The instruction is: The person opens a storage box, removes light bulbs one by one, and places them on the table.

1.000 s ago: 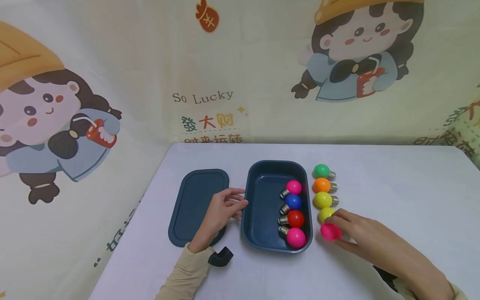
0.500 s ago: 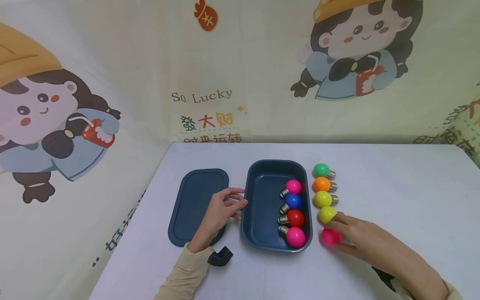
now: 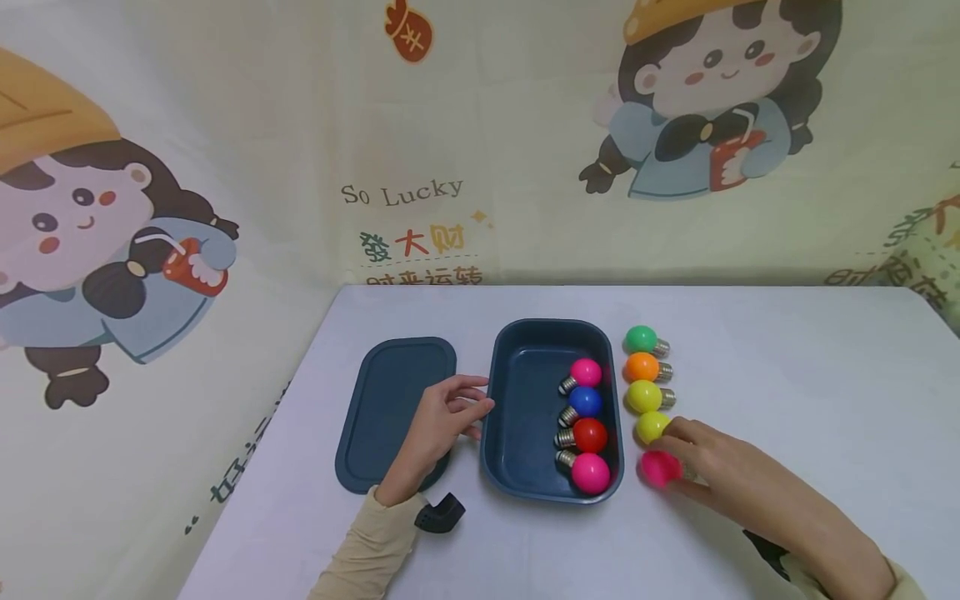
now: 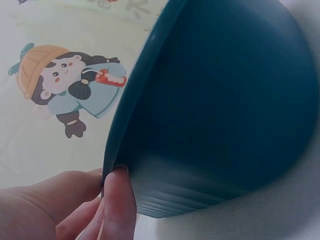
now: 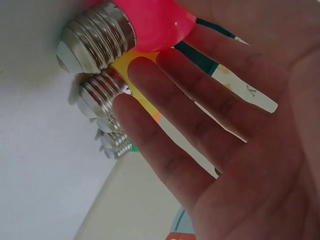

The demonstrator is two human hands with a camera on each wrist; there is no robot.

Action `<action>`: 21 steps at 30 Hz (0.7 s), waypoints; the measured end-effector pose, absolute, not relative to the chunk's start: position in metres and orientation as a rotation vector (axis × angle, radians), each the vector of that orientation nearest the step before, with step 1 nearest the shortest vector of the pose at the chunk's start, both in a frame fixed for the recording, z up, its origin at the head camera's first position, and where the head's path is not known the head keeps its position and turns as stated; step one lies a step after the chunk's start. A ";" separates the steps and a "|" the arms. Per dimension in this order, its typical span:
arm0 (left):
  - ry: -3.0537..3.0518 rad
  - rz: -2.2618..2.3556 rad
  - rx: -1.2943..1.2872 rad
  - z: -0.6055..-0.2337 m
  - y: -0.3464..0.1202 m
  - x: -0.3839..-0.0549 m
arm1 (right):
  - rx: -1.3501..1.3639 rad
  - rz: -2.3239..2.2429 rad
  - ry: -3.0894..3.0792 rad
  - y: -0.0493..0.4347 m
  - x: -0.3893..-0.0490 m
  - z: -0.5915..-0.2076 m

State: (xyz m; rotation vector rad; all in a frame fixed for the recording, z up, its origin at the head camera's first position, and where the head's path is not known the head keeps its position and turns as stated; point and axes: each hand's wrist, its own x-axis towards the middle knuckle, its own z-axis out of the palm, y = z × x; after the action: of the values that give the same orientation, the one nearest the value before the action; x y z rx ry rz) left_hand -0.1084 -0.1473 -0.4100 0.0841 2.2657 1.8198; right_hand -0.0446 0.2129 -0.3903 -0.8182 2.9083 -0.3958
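Note:
My left hand (image 3: 450, 412) is at the left wall of a dark blue plastic box (image 3: 517, 492); the left wrist view shows thumb and finger pinching its rim (image 4: 117, 130). In its right half lie several light bulbs: a pink bulb (image 3: 586, 372), a blue bulb (image 3: 587, 402), a red bulb (image 3: 591, 435) and another pink bulb (image 3: 591, 473). Right of the box, my right hand (image 3: 720, 467) holds a pink bulb (image 3: 660, 469) between thumb and fingers, its metal base (image 5: 97, 37) toward the table. Its other fingers are extended near a yellow bulb (image 3: 652, 427).
Beyond the held bulb, a second yellow bulb (image 3: 643, 397), an orange bulb (image 3: 642, 367) and a green bulb (image 3: 641, 338) form a column along the box's right side. A flat dark blue lid (image 3: 390, 392) lies left of the box on the white table (image 3: 787, 358).
My right hand and the pink bulb have shifted slightly toward me, then slightly back. My left hand stays at the box's rim, and the other bulbs keep their places.

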 end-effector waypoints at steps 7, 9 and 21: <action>2.256 1.822 0.072 -0.410 -0.147 -0.108 | -0.854 -0.406 2.915 0.214 -0.045 -0.391; 2.256 1.823 0.078 -0.410 -0.147 -0.108 | -0.883 -0.422 2.918 0.215 -0.046 -0.391; 2.267 1.817 0.084 -0.412 -0.148 -0.108 | -0.991 -0.400 2.945 0.212 -0.053 -0.373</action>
State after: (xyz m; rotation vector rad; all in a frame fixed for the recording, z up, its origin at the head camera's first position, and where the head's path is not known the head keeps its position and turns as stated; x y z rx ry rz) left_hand -0.1084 -0.1482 -0.4115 0.0836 2.2668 1.8166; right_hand -0.0529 0.2119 -0.3731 -0.9909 2.9452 -0.4001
